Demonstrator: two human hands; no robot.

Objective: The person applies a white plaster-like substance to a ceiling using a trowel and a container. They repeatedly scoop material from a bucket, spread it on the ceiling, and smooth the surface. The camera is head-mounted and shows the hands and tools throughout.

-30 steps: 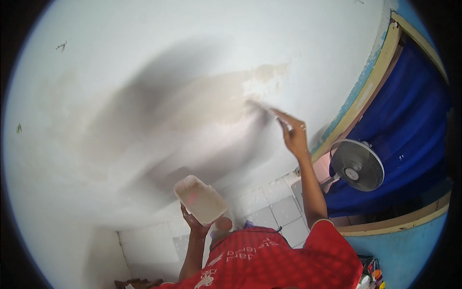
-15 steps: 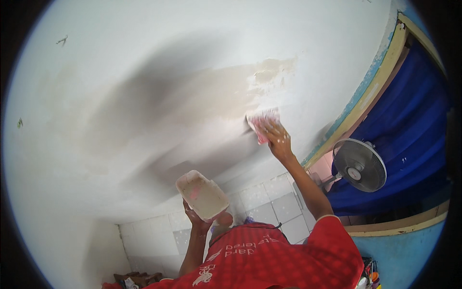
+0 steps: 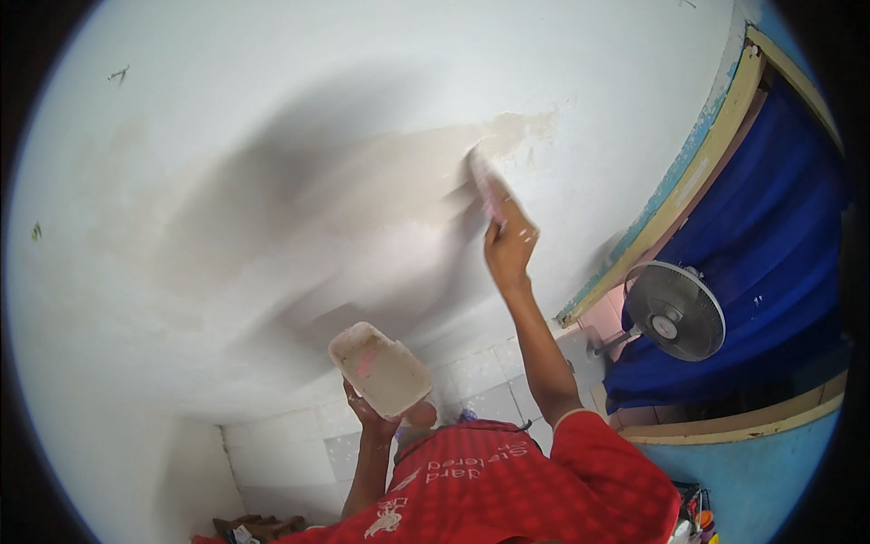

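My right hand (image 3: 509,247) is raised to the ceiling (image 3: 272,109), fingers closed round a pinkish flat blade (image 3: 488,195) that runs up from the hand toward 11 o'clock; its edge lies against the plaster and it is motion-blurred, so I cannot tell its exact angle. My left hand (image 3: 373,415) sits lower, toward 7 o'clock from the right, fingers wrapped under a pale rectangular tub (image 3: 381,370) held open side up. A pink smear shows inside it; how much filler it holds I cannot tell.

Progress, judged from the surface: a broad grey-beige damp band (image 3: 299,208) runs from the blade out toward 8 o'clock, which I read as filler already spread. At 1 o'clock from the blade a small rougher yellowish patch (image 3: 517,131) stands out, apparently not smoothed. The ceiling beyond the band, toward 10 and 12 o'clock, is plain white with a few dark specks, and I cannot say if it needs work. My estimate: well into the coat, with the patch edge near the blade left.

Surroundings: a white pedestal fan (image 3: 675,313) at 4 o'clock from the right hand, a blue curtain (image 3: 770,245) behind it, and a tiled wall (image 3: 489,381) below the ceiling.
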